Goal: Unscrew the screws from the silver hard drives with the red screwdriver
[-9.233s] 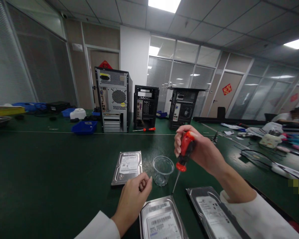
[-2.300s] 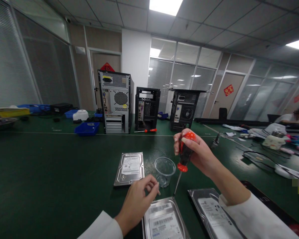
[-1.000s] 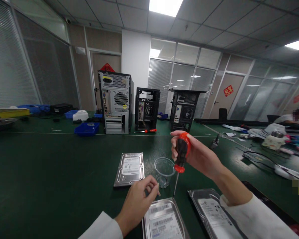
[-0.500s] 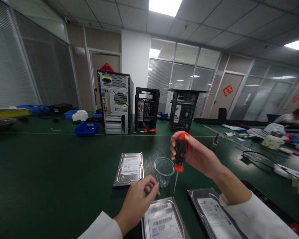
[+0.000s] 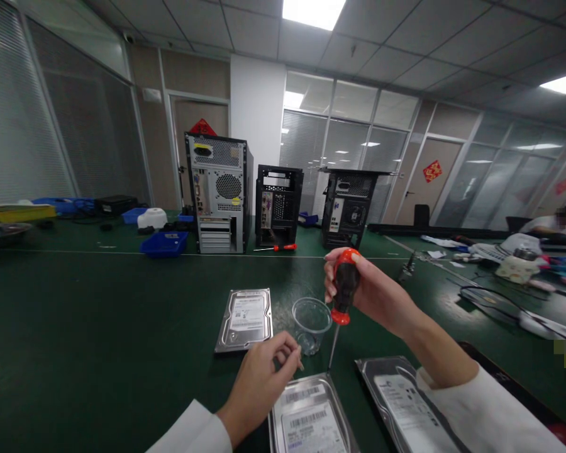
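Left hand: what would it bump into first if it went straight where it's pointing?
Probably the clear plastic cup, just beyond the left hand, though this single view leaves depth unclear.

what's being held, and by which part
The right hand's grip holds a screwdriver by its handle; whether the left hand's grip holds anything cannot be told.

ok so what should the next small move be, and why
Probably a small twist of the red-and-black screwdriver by the right hand: the hand grips its handle, and its tip is at the far right corner of the middle hard drive. Whether the tip sits in a screw is too small to tell.
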Available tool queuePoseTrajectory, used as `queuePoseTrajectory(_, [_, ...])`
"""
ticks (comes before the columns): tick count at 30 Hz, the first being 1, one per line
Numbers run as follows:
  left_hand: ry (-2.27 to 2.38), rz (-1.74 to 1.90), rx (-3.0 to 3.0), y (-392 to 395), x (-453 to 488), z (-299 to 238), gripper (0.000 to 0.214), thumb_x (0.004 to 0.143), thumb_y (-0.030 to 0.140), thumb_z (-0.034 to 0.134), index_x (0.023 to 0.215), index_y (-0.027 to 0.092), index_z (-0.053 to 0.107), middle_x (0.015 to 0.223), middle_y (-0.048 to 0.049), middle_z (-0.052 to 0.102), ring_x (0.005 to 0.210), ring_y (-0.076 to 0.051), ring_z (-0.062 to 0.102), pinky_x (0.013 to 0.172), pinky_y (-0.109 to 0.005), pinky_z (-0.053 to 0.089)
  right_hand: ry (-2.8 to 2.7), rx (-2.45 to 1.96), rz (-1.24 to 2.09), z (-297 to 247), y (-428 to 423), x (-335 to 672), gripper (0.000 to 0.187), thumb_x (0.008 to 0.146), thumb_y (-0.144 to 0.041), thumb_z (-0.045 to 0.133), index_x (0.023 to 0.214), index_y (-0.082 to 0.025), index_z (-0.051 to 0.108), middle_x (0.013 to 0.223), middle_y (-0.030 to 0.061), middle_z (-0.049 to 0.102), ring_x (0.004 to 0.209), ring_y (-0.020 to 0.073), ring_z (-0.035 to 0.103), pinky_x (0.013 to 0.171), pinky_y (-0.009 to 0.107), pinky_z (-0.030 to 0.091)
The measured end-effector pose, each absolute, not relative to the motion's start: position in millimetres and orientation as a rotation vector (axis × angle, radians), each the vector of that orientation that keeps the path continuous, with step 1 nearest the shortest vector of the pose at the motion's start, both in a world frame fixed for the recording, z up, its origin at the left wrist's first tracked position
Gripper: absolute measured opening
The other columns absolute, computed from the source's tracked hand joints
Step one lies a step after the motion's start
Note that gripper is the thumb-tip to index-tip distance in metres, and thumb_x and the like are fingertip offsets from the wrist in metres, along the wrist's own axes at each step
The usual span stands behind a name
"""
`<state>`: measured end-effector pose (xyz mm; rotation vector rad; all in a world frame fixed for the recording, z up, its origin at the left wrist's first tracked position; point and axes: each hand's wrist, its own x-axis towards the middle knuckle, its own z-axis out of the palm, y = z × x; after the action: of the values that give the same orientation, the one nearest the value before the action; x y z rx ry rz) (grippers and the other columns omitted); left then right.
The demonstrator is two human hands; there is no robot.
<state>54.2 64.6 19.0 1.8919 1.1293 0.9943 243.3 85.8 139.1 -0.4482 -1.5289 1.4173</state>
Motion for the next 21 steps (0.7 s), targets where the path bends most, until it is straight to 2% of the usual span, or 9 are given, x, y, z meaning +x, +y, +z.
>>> queuePoseTrajectory(4, [1.117,0.997,1.893,63.1,53.6,18.0,0.02,0.089,0.029,0.047,0.078,0.017,0.058,0.073,-0.0011,0.068,0.061,-0.013,0.059,0.052,-0.019,0.036,-1.48,-0.471,1.32,135.1,89.2,242.7,0.017,0.08,-0.029,0.065,0.087,-0.02,0.052,0.081,-0.001,0.055,0.065,0.0103,0.055,0.061,0.025,0.048])
queuePoseTrajectory(6, [1.12,0.999,1.888,62.6,53.5,18.4,0.019,0.089,0.029,0.047,0.077,0.017,0.057,0.073,-0.0011,0.068,0.061,-0.013,0.059,0.052,-0.02,0.036,-1.462,-0.462,1.28,134.9,89.9,242.6,0.022,0.078,-0.02,0.067,0.083,-0.022,0.047,0.071,-0.0048,0.053,0.053,0.0076,0.05,0.051,0.02,0.043])
queuePoseTrajectory(8, [1.12,0.999,1.881,62.4,53.5,19.3,0.019,0.089,0.029,0.048,0.077,0.017,0.057,0.073,-0.001,0.068,0.061,-0.013,0.059,0.052,-0.02,0.036,-1.451,-0.445,1.271,135.9,90.0,242.5,0.022,0.078,-0.021,0.066,0.084,-0.023,0.045,0.061,-0.0074,0.048,0.045,0.0059,0.042,0.045,0.018,0.037])
queuePoseTrajectory(10, [1.115,0.994,1.875,62.5,53.5,20.1,0.019,0.089,0.029,0.047,0.078,0.018,0.058,0.074,-0.0008,0.068,0.062,-0.013,0.06,0.052,-0.02,0.037,-1.448,-0.436,1.29,137.4,90.1,242.5,0.016,0.083,-0.032,0.06,0.09,-0.023,0.048,0.062,-0.0059,0.047,0.046,0.0069,0.041,0.045,0.02,0.038])
queuePoseTrajectory(12, [1.114,0.993,1.875,62.8,53.5,20.7,0.019,0.089,0.029,0.047,0.078,0.018,0.058,0.074,-0.0009,0.068,0.062,-0.013,0.06,0.053,-0.02,0.037,-1.452,-0.44,1.316,138.2,90.2,242.4,0.022,0.086,-0.041,0.051,0.096,-0.021,0.053,0.072,-0.0014,0.051,0.055,0.0101,0.047,0.053,0.025,0.044])
queuePoseTrajectory(14, [1.118,0.994,1.879,63.0,53.4,20.6,0.019,0.089,0.029,0.047,0.078,0.018,0.058,0.073,-0.001,0.068,0.063,-0.014,0.06,0.053,-0.02,0.038,-1.452,-0.451,1.314,137.9,90.4,242.2,0.026,0.087,-0.042,0.05,0.098,-0.02,0.056,0.082,0.0019,0.053,0.066,0.0131,0.053,0.063,0.03,0.049])
queuePoseTrajectory(16, [1.119,0.999,1.878,63.1,53.3,19.8,0.019,0.089,0.029,0.047,0.077,0.017,0.058,0.073,-0.0013,0.068,0.062,-0.014,0.06,0.053,-0.02,0.038,-1.44,-0.458,1.276,136.6,90.7,241.4,0.018,0.085,-0.035,0.056,0.096,-0.021,0.056,0.086,0.0016,0.054,0.071,0.0133,0.055,0.069,0.03,0.05])
queuePoseTrajectory(18, [1.119,1.003,1.877,63.1,53.1,18.8,0.019,0.088,0.029,0.047,0.077,0.017,0.058,0.074,-0.0016,0.068,0.062,-0.014,0.06,0.053,-0.02,0.038,-1.426,-0.454,1.224,135.2,90.8,240.2,0.013,0.082,-0.028,0.061,0.09,-0.022,0.052,0.082,-0.0011,0.056,0.067,0.0114,0.055,0.066,0.027,0.05])
queuePoseTrajectory(21, [1.115,1.002,1.869,63.1,53.0,18.4,0.019,0.089,0.029,0.047,0.079,0.018,0.058,0.074,-0.0017,0.068,0.062,-0.014,0.06,0.052,-0.02,0.038,-1.424,-0.426,1.192,134.6,90.2,239.1,0.021,0.079,-0.023,0.066,0.087,-0.025,0.046,0.066,-0.0068,0.05,0.05,0.0077,0.047,0.051,0.021,0.044])
